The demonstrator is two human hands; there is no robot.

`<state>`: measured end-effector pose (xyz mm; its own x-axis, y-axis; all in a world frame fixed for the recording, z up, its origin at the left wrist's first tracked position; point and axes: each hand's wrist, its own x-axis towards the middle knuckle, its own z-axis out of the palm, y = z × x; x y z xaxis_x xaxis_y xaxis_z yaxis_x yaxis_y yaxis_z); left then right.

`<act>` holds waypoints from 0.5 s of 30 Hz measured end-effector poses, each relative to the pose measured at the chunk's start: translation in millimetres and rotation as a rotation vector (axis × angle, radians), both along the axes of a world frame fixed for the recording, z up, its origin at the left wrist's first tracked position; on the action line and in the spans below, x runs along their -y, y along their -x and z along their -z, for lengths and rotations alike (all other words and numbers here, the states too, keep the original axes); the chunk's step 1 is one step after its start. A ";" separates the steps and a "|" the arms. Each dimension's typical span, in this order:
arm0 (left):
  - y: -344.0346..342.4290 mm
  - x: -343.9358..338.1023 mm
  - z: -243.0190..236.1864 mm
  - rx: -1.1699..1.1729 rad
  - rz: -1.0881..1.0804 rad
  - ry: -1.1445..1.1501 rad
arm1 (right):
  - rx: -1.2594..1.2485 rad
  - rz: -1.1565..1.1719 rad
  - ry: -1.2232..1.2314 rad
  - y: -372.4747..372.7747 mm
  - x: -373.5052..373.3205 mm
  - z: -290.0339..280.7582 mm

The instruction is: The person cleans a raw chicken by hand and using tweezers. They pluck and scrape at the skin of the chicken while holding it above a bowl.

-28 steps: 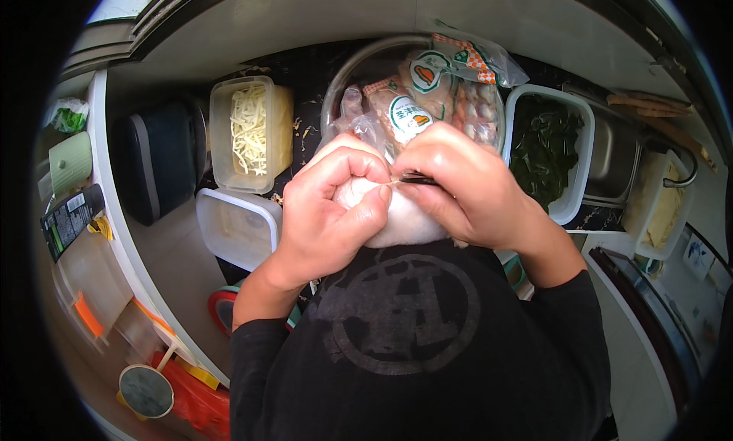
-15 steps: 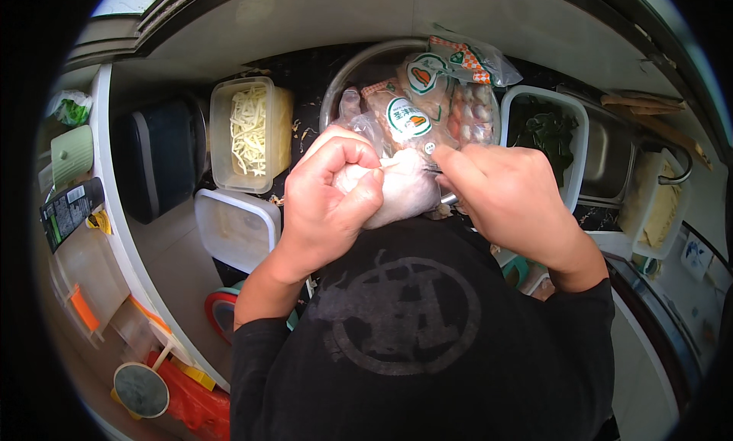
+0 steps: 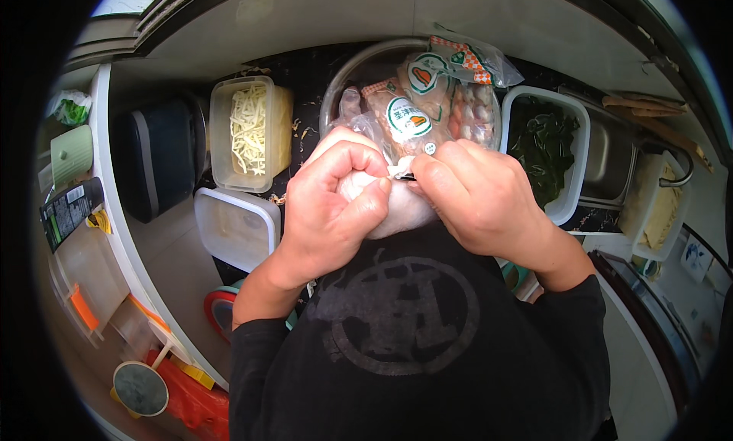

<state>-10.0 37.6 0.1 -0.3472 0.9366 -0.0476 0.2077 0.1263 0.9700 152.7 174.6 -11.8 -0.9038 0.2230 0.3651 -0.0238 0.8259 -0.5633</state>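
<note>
My left hand is closed around a pale, rounded piece of raw meat held low in front of my black shirt. My right hand grips a thin dark tool against the top of the meat, beside a small white flap; the tool's shape is mostly hidden by my fingers. Just beyond both hands sits a steel basin of plastic-bagged raw meat, with printed orange-and-white packaging.
A tub of pale shreds and an empty translucent box are at left, beside a dark lidded container. At right are a tub of dark green leaves, a steel sink and a tray of pale sheets.
My right hand and tool moved outward to the right about half a second ago and are back at the top of the meat now, where a white flap shows. My left hand keeps its grip.
</note>
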 end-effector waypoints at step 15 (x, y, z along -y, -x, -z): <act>-1.2 -1.3 -3.2 -0.029 0.015 0.004 | -0.006 -0.019 0.017 0.6 -0.1 -0.6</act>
<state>-8.8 38.8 3.2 -0.3340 0.9417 -0.0414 0.2377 0.1266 0.9631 152.1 174.7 -11.2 -0.9060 0.2117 0.3665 -0.0428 0.8156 -0.5770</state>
